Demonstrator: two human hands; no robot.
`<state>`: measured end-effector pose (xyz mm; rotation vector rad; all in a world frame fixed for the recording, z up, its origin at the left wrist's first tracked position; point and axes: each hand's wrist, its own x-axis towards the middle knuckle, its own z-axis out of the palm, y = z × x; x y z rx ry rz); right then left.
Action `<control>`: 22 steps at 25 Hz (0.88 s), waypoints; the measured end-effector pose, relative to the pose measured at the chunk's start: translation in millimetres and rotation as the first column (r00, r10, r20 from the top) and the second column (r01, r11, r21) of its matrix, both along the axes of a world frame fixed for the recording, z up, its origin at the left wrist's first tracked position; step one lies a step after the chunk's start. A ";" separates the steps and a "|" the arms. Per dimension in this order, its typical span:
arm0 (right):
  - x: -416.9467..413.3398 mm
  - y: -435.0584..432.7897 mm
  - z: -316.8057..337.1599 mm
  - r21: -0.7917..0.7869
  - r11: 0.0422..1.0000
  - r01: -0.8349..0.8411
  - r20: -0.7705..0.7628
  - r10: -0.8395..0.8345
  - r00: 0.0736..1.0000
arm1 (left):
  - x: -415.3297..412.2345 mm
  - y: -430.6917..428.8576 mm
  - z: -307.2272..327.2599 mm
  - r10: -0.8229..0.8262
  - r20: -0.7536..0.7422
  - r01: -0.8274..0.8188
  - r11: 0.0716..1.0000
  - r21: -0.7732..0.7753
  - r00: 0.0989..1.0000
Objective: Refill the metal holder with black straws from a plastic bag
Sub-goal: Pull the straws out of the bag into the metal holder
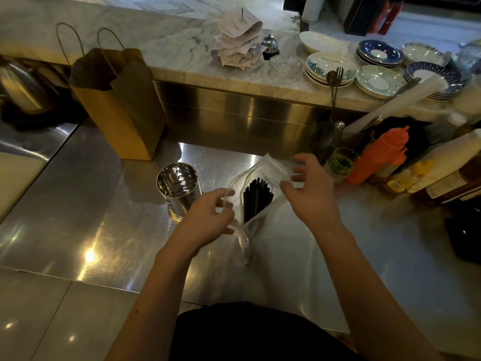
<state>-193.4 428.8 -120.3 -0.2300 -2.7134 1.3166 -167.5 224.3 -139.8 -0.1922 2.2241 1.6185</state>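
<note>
Head view: steel counter (91, 204), person standing at it, both bare forearms in frame. Clear plastic bag (263, 175) held up between the two hands, mouth pulled open. Black straws (256, 198) inside the bag, bundle standing roughly upright, tops visible through the opening. Left hand (208, 217) fingers pinched on the bag's left edge and a twisted strip of plastic hanging down from it. Right hand (312, 188) thumb and fingers gripping the bag's upper right rim, fingers partly spread. Perforated metal holder (179, 190) upright on the counter just left of the bag, near the left hand, not touching; no straws visible in it. Brown paper bag (117, 105) with handles stands behind the holder, against the raised marble ledge (161, 35). On the ledge: stack of receipts on a spike (239, 43), call bell (270, 46), stacked plates (377, 66). Right side of the counter: orange squeeze bottle (380, 155), other bottles beside it, glass with green contents (339, 165).
</note>
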 end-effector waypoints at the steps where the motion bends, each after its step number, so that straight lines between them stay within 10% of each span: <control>1: 3.2 -3.9 -1.4 0.068 0.998 -0.004 -0.066 0.009 0.998 | 1.5 2.4 -1.0 0.012 0.018 -0.012 1.000 0.015 1.000; 5: 14.3 -21.2 -5.5 0.339 0.925 -0.170 -0.258 0.265 0.929 | 4.6 10.4 -1.8 0.036 0.049 -0.039 0.998 0.056 0.998; 11: 1.4 -24.7 -9.7 0.531 0.747 -0.399 0.278 0.291 0.915 | 8.1 16.7 -2.4 0.058 0.173 -0.079 0.990 0.117 0.983; 22: -26.0 -45.2 -46.6 0.412 0.703 -0.579 0.564 0.302 0.768 | 25.8 -3.8 -12.8 -0.182 0.201 0.125 0.956 0.267 0.963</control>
